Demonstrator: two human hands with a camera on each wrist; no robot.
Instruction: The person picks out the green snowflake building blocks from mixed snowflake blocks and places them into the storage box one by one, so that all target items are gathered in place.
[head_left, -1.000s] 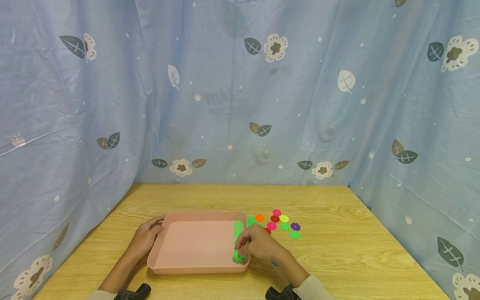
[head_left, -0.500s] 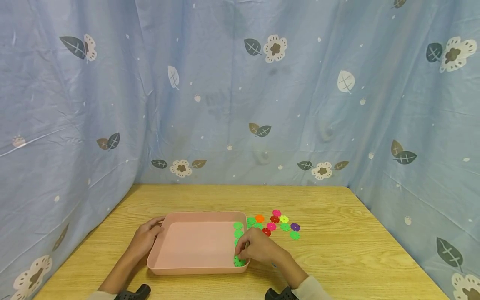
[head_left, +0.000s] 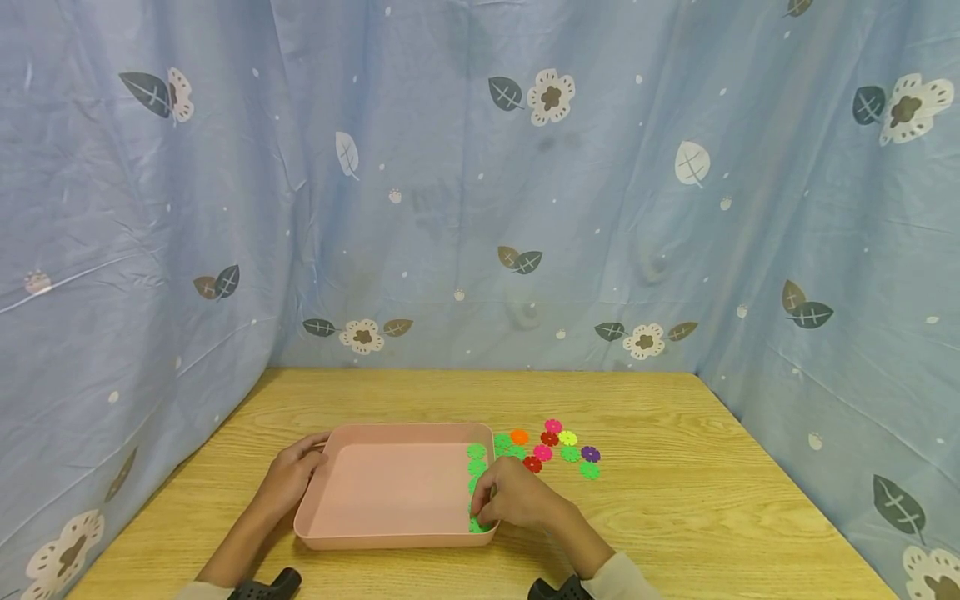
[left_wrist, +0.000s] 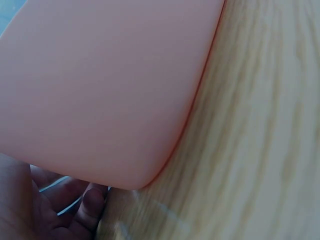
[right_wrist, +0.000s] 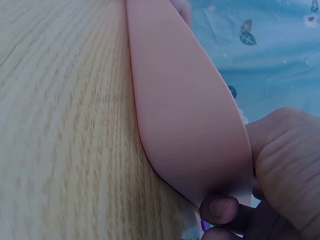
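Note:
A shallow pink tray [head_left: 390, 542] lies on the wooden table. My left hand [head_left: 291, 477] grips its left rim; in the left wrist view, its fingers [left_wrist: 90, 202] are bent against the outer wall. Inside, along the right wall, runs a column of green flower-shaped plastic discs [head_left: 477, 467]. At the near end of that column, my right hand [head_left: 517, 493] reaches over the right rim, thumb and forefinger pinching a green disc [head_left: 477, 527], partly hidden under them. In the right wrist view, other curled fingers [right_wrist: 220, 209] show outside the tray wall.
Right of the tray lie loose flower-shaped discs: green [head_left: 590, 471], orange [head_left: 520, 437], pink [head_left: 553, 426], red [head_left: 532, 464], yellow [head_left: 567, 437] and purple [head_left: 590, 454]. A blue patterned curtain [head_left: 450, 208] hangs behind and beside the table [head_left: 712, 500].
My right hand has lowered slightly with the green disc to the tray's near right corner. A blue disc by the right forearm is now hidden. My left hand has stayed put.

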